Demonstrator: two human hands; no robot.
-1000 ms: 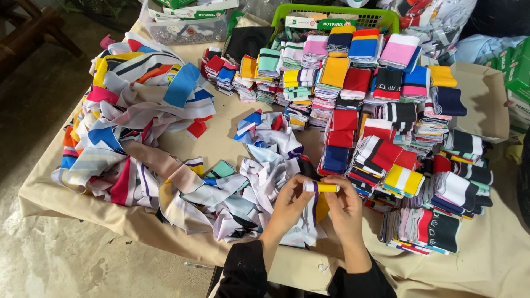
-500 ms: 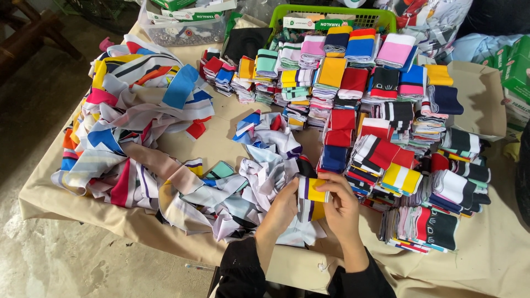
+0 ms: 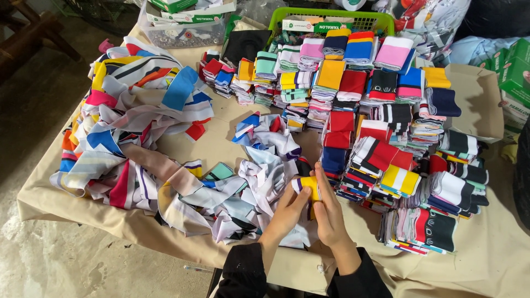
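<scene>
Looking past the grip to the far end of the table (image 3: 232, 149), I am seeing a long white and green box (image 3: 317, 25) lying across the rim of a green plastic basket (image 3: 331, 15), with more flat green and white cartons (image 3: 187, 6) resting on a clear lidded tub (image 3: 182, 34) to the far left of it; green boxes (image 3: 516, 72) are stacking up far off to the right. I am not reading any of the print.

Both of my hands are meeting over the near edge, sleeves dark, wrists angling inward. My left hand (image 3: 287, 212) is reaching up with its fingers under a small folded fabric band (image 3: 307, 185), yellow with a white and dark end, while my right hand (image 3: 330, 212) is pressing flat against the band's other side, fingers straight and pointing away from me. So the band is being pinched between the two hands, both closing on it.

Just to the left of the grip a loose heap of mixed fabric strips (image 3: 138, 143) is sprawling across the tan cloth. To the right of the grip and beyond it, neat stacks of folded bands (image 3: 386, 127) are standing in rows, red, blue, yellow, pink and black. What the basket holds I cannot tell
</scene>
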